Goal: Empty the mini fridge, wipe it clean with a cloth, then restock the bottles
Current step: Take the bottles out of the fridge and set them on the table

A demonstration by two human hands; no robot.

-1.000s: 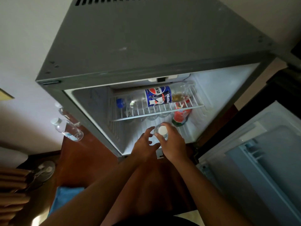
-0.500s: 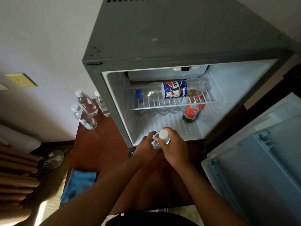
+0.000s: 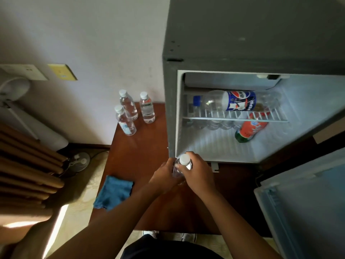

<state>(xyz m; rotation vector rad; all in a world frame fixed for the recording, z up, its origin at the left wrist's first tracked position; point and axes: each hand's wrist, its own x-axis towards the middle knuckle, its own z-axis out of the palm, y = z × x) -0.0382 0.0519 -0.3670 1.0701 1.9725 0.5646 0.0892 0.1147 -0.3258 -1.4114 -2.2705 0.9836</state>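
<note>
Both my hands hold a small clear water bottle (image 3: 183, 162) with a white cap, just in front of the open grey mini fridge (image 3: 205, 43). My left hand (image 3: 163, 177) wraps its left side and my right hand (image 3: 197, 173) grips its right side. Inside, a Pepsi bottle (image 3: 237, 100) lies on the wire shelf (image 3: 235, 118), and a red-labelled bottle (image 3: 250, 130) leans on the fridge floor below. Three water bottles (image 3: 128, 114) stand on the wooden table (image 3: 141, 156) left of the fridge. A blue cloth (image 3: 113, 192) lies at the table's left edge.
The fridge door (image 3: 306, 199) hangs open at the lower right. Left of the table are a small fan (image 3: 79, 161) on the floor, brown slats (image 3: 26, 165) and wall plates (image 3: 61, 71). Shoes (image 3: 188, 237) show below the table edge.
Both hands have drawn the water bottle out of the fridge toward me and leftward. The view has swung left, bringing the three standing bottles and the cloth into fuller view.
</note>
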